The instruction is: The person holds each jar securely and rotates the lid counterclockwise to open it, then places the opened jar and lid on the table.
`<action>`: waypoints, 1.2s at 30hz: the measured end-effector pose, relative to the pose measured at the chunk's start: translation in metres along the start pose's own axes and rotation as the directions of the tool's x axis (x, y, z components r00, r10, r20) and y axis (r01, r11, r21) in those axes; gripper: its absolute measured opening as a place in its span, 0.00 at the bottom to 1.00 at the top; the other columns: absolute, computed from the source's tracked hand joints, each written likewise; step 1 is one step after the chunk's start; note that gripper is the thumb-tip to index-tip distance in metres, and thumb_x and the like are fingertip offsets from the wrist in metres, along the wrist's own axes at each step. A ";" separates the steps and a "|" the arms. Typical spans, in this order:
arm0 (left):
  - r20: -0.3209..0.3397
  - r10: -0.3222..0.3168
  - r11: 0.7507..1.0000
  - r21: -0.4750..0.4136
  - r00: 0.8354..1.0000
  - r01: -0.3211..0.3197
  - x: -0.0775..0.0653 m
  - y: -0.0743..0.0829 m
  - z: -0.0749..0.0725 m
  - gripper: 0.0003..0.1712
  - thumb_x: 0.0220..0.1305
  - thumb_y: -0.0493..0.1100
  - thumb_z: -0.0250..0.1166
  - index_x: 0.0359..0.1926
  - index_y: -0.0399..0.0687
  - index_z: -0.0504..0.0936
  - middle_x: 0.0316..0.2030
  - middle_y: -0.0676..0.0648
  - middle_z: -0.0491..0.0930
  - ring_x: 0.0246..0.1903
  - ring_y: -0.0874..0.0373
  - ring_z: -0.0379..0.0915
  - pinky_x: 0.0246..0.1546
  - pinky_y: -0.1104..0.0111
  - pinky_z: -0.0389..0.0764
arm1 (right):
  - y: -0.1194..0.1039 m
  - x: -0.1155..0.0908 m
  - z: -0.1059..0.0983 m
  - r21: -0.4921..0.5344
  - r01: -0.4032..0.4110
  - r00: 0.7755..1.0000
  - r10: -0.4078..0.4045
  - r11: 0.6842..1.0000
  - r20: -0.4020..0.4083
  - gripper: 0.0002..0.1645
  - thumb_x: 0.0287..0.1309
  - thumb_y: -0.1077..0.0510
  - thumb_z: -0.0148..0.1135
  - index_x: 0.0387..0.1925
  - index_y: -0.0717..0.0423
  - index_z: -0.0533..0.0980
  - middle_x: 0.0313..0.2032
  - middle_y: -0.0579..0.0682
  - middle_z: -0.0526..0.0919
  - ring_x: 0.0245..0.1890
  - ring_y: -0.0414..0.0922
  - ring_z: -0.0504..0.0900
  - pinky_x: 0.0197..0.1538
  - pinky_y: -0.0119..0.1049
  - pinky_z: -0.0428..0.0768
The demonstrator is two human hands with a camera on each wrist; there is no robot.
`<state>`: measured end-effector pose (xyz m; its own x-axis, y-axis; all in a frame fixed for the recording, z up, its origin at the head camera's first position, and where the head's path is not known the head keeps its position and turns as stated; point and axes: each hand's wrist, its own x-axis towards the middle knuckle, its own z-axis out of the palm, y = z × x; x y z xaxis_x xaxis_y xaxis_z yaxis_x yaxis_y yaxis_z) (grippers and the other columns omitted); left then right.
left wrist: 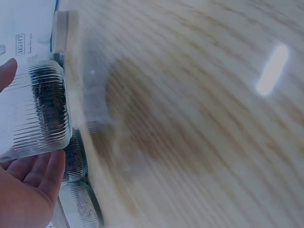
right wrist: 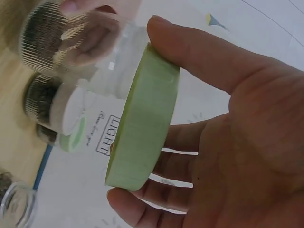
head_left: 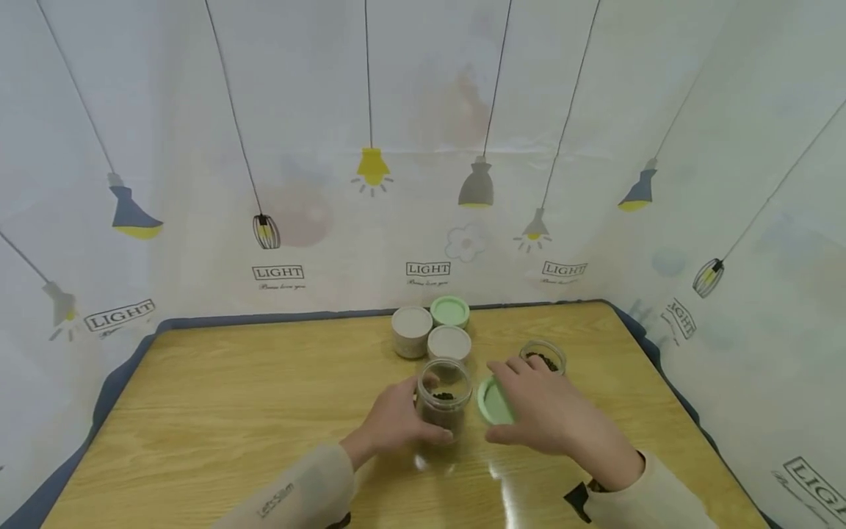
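Observation:
My left hand [head_left: 402,417] grips a clear ribbed jar [head_left: 444,411] that has no lid on and holds dark bits in its lower part. In the left wrist view that jar [left wrist: 45,109] is tilted above the tabletop. My right hand [head_left: 545,400] holds a round pale green lid [head_left: 492,402] just right of the jar's mouth, apart from it. Seen from the right wrist, thumb and fingers pinch the lid [right wrist: 142,118] by its rim. Another lidless jar [head_left: 543,355] with dark contents stands behind my right hand, partly hidden by it.
Behind the held jar stand two jars with whitish lids, a left one [head_left: 412,327] and a nearer one [head_left: 450,344]. A green-lidded jar [head_left: 450,311] is at the back edge. The wooden table [head_left: 251,397] meets a printed cloth wall [head_left: 344,242] on its far side.

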<state>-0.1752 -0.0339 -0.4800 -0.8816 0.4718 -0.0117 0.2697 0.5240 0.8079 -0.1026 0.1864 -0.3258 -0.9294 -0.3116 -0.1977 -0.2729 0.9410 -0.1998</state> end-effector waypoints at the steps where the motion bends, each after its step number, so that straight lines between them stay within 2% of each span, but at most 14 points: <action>1: -0.008 -0.004 1.000 0.002 1.000 0.004 0.001 0.001 0.000 0.48 0.33 0.62 0.81 0.58 0.55 0.74 0.51 0.51 0.82 0.54 0.54 0.77 0.58 0.52 0.75 | 0.003 -0.001 0.002 0.005 -0.002 1.000 0.002 1.000 0.015 0.54 0.46 0.34 0.72 0.68 0.57 0.64 0.62 0.57 0.73 0.62 0.60 0.69 0.58 0.58 0.74; 6: -0.035 -0.001 0.999 0.040 0.999 0.002 0.008 0.005 0.000 0.49 0.32 0.63 0.81 0.58 0.55 0.73 0.49 0.52 0.83 0.52 0.54 0.77 0.57 0.53 0.76 | 0.017 -0.004 0.016 0.025 -0.025 0.997 0.023 0.999 0.077 0.56 0.44 0.31 0.72 0.67 0.60 0.65 0.63 0.58 0.72 0.64 0.62 0.68 0.60 0.60 0.72; 12: -0.039 0.000 0.998 0.066 0.999 0.003 0.015 0.010 0.004 0.47 0.32 0.62 0.81 0.56 0.57 0.74 0.52 0.52 0.82 0.55 0.52 0.76 0.59 0.52 0.75 | 0.030 0.000 0.041 0.032 -0.023 0.994 0.019 0.999 0.109 0.54 0.42 0.32 0.73 0.64 0.60 0.68 0.58 0.57 0.74 0.59 0.58 0.71 0.56 0.56 0.74; 15: -0.036 -0.002 0.998 0.065 0.999 0.004 0.019 0.012 0.008 0.45 0.33 0.62 0.81 0.55 0.57 0.74 0.53 0.52 0.81 0.57 0.51 0.75 0.60 0.52 0.74 | 0.034 0.002 0.054 0.071 -0.022 0.993 0.014 0.997 0.116 0.52 0.41 0.35 0.76 0.62 0.58 0.69 0.55 0.57 0.75 0.57 0.57 0.72 0.54 0.54 0.75; 18: -0.039 -0.006 0.998 0.067 0.999 0.008 0.023 0.014 0.011 0.46 0.34 0.63 0.80 0.56 0.57 0.74 0.55 0.51 0.80 0.58 0.50 0.74 0.60 0.52 0.74 | 0.037 0.002 0.062 0.120 -0.055 0.991 0.040 0.991 0.125 0.51 0.40 0.37 0.77 0.63 0.56 0.69 0.55 0.59 0.74 0.57 0.58 0.71 0.54 0.55 0.75; 22: -0.044 -0.013 0.997 0.073 0.999 0.016 0.028 0.019 0.017 0.47 0.34 0.63 0.80 0.58 0.56 0.73 0.56 0.50 0.80 0.59 0.50 0.74 0.60 0.53 0.74 | 0.040 0.000 0.067 0.148 -0.098 0.988 0.078 0.984 0.135 0.51 0.40 0.37 0.77 0.64 0.53 0.68 0.55 0.60 0.75 0.56 0.59 0.72 0.52 0.56 0.77; 26: -0.041 -0.014 0.997 0.069 0.999 0.017 0.033 0.023 0.023 0.50 0.36 0.62 0.80 0.62 0.54 0.71 0.57 0.48 0.80 0.59 0.50 0.74 0.61 0.54 0.74 | 0.045 -0.003 0.070 0.158 -0.106 0.986 0.084 0.982 0.142 0.50 0.39 0.36 0.77 0.63 0.50 0.69 0.53 0.58 0.77 0.54 0.57 0.73 0.48 0.55 0.77; 32: -0.024 -0.038 0.997 0.059 0.999 0.039 0.041 0.029 0.033 0.51 0.38 0.62 0.79 0.64 0.55 0.70 0.58 0.50 0.78 0.60 0.50 0.73 0.63 0.54 0.72 | 0.051 -0.007 0.078 0.173 -0.084 0.989 0.061 0.981 0.136 0.50 0.41 0.37 0.76 0.63 0.54 0.70 0.53 0.58 0.78 0.53 0.57 0.73 0.49 0.55 0.77; 36: -0.043 -0.048 0.995 0.083 0.998 0.052 0.048 0.034 0.039 0.52 0.37 0.63 0.79 0.64 0.54 0.70 0.57 0.48 0.79 0.59 0.49 0.73 0.62 0.53 0.73 | 0.053 -0.010 0.080 0.181 -0.070 0.991 0.048 0.981 0.124 0.48 0.42 0.39 0.76 0.62 0.56 0.70 0.52 0.59 0.78 0.53 0.57 0.73 0.49 0.57 0.77</action>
<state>-0.1931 0.0339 -0.4758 -0.9095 0.4149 -0.0252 0.2551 0.6051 0.7542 -0.0877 0.2290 -0.4115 -0.9035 -0.2798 -0.3245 -0.1575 0.9212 -0.3558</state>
